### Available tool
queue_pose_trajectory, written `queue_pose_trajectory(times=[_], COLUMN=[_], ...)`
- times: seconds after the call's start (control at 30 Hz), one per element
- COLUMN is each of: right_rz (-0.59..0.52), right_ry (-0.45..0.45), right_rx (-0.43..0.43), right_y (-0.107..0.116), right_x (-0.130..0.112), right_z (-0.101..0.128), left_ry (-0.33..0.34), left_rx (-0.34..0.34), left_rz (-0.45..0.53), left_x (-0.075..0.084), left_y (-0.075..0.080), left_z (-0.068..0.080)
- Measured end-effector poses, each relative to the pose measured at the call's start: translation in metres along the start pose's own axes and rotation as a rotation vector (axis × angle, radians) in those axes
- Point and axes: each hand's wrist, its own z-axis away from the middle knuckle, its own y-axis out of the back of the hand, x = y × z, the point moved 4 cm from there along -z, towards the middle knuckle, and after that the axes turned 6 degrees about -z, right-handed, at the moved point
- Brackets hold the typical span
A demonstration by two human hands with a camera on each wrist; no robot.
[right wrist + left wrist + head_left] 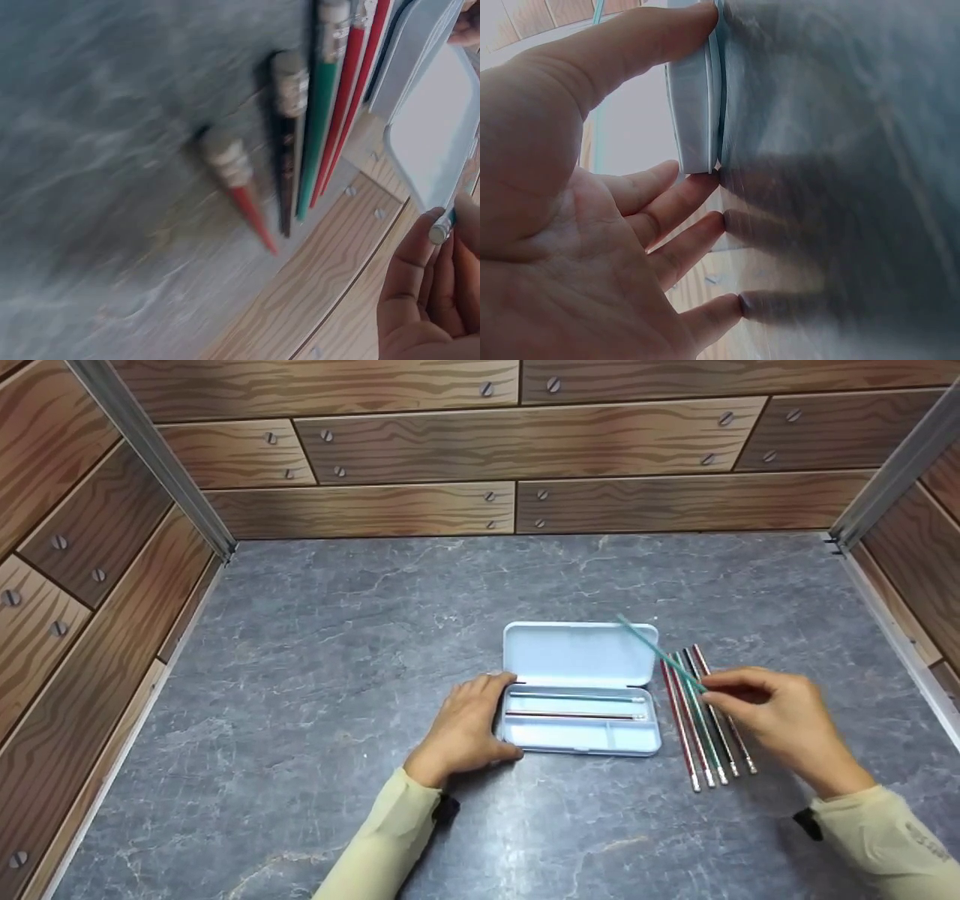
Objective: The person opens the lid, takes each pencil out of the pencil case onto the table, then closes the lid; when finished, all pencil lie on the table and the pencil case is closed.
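Observation:
A light blue pencil case (579, 741) lies open on the grey stone-pattern table (375, 607), its lid (577, 654) folded back. Two pencils (574, 706) lie in its tray. My left hand (510, 716) holds the case's left end between thumb and forefinger; in the left wrist view the thumb (652, 41) presses the case (694, 97) while the other fingertips rest on the table. My right hand (711, 691) pinches a teal pencil (656, 649) lifted off the table, its tip slanting up-left over the lid. Several more pencils (705, 727) lie side by side right of the case.
Wood-pattern walls (517, 450) close in the table at the back and on both sides. Bare tabletop spreads behind the case and to its left. In the right wrist view the row of pencils (322, 112) lies beside the case lid (439, 135).

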Motion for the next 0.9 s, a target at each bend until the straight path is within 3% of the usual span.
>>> queue_pose_trajectory(times=[0.17, 0.47, 0.63, 0.9], right_rz=[0.031, 0.306, 0.403, 0.412], right_ry=[-0.063, -0.15, -0.221, -0.238], right_rx=[0.071, 0.14, 0.106, 0.026], right_y=[0.017, 0.033, 0.033, 0.027], right_x=[0.015, 0.033, 0.039, 0.045], right_z=[0.006, 0.018, 0.025, 0.028], left_ry=[-0.001, 0.009, 0.003, 0.006], left_rx=[0.001, -0.003, 0.006, -0.002], left_rz=[-0.002, -0.006, -0.005, -0.003], left_x=[0.001, 0.0, 0.0, 0.001], left_y=[0.001, -0.001, 0.0, 0.0], left_z=[0.0, 0.0, 0.0, 0.0])
